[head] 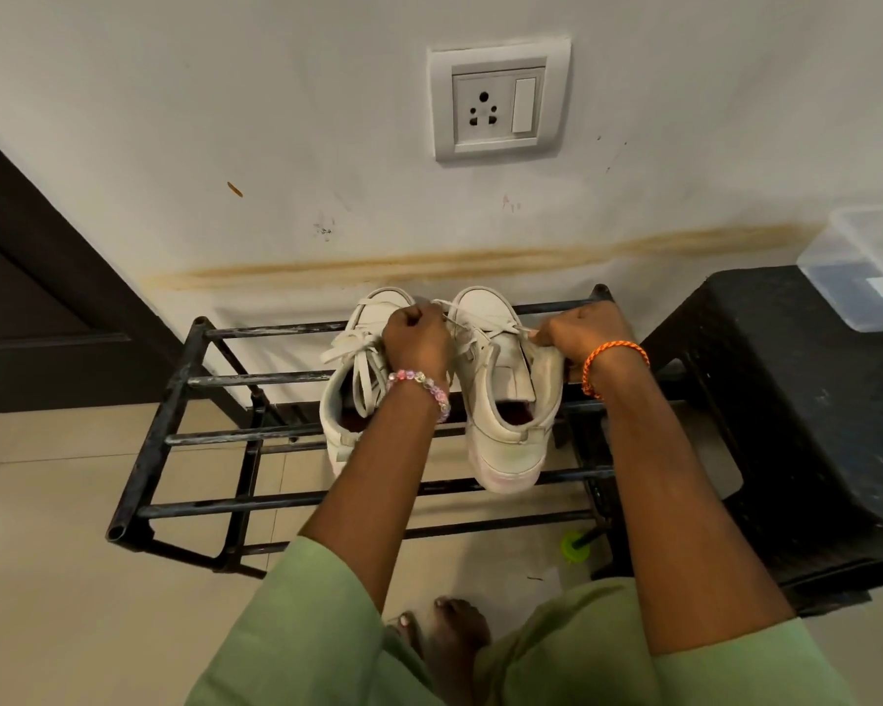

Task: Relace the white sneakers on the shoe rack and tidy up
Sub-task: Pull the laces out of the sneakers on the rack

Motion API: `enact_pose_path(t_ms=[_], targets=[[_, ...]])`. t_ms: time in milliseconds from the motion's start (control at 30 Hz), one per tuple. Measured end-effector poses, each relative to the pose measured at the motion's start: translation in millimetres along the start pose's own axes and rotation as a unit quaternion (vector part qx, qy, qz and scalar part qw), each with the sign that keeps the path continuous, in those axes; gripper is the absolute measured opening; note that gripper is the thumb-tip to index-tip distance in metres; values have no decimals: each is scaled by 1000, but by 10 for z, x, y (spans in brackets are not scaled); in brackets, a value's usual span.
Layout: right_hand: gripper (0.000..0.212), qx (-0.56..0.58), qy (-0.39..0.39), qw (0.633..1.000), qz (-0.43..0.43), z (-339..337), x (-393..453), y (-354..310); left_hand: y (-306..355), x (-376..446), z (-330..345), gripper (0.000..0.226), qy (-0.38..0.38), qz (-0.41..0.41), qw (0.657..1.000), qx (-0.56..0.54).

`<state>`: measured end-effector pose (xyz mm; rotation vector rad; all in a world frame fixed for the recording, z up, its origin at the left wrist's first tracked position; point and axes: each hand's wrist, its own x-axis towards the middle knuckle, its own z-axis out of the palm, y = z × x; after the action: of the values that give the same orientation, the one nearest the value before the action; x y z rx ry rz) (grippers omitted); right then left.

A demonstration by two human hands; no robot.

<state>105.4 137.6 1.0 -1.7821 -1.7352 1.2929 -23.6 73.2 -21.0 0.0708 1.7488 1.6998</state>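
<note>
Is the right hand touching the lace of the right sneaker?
Touching. The head view shows the right hand pinching the lace of the right sneaker, pulled taut.

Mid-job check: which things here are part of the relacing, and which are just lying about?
In the job:
- pair of white lace-up sneakers
- white flat shoelace, its ends in the grip of the left hand and right hand
- black metal-bar shoe rack

Lying about:
- black plastic stool
- clear plastic lidded box
- white wall socket
- green round cap
</note>
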Motion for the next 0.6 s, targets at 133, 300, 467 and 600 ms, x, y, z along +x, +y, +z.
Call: enact_pose_path(t_ms=[133,300,467,600], targets=[[21,-13,-3,1000,-10,14,-11,-28,49,-18,-16,34,-50,112,980,159],[23,-48,5,998,-34,17,-26,-46,160,-165,22,29,-141,239,830,484],[17,-57,3,997,-48,37,-14,-31,108,-214,156,31,-128,232,771,579],[18,-51,6,998,-46,38,-9,-15,52,-189,230,34,-105,247,746,610]])
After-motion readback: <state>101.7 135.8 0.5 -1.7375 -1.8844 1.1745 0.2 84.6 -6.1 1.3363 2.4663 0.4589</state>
